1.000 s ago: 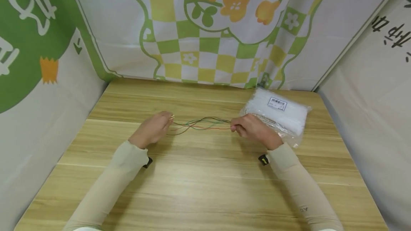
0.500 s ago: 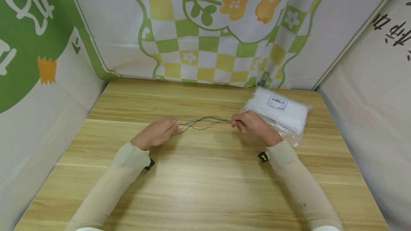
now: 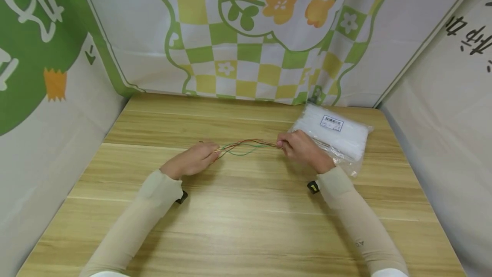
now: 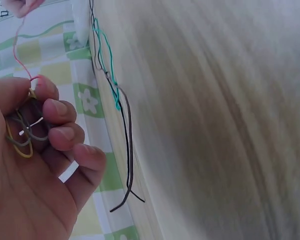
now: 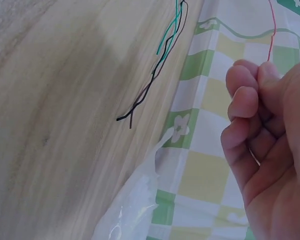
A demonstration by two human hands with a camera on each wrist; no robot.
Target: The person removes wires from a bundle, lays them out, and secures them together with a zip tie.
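Note:
In the head view my left hand point(image 3: 194, 158) and right hand point(image 3: 301, 148) face each other above the table. A thin red wire point(image 4: 17, 52) runs slack between them in the wrist views. The left thumb and index finger pinch one part of it, and yellow and grey wire loops point(image 4: 24, 145) sit inside the curled fingers. My right thumb and fingers pinch the red wire at its other side, the tip hidden in the grip. Black and brown wires point(image 4: 130, 150) and a green wire point(image 4: 103, 45) lie loosely crossed on the wood between the hands.
A clear plastic bag point(image 3: 355, 166) of white strips with a barcode label point(image 3: 332, 123) lies behind the right hand, close to its wrist. The wooden table point(image 3: 246, 225) meets a printed cloth wall point(image 3: 247, 69) at the back, with cloth walls on both sides.
My left hand has moved rightward, closer to the right hand. The red wire, straighter before, now bows upward in the head view. The right hand has barely shifted.

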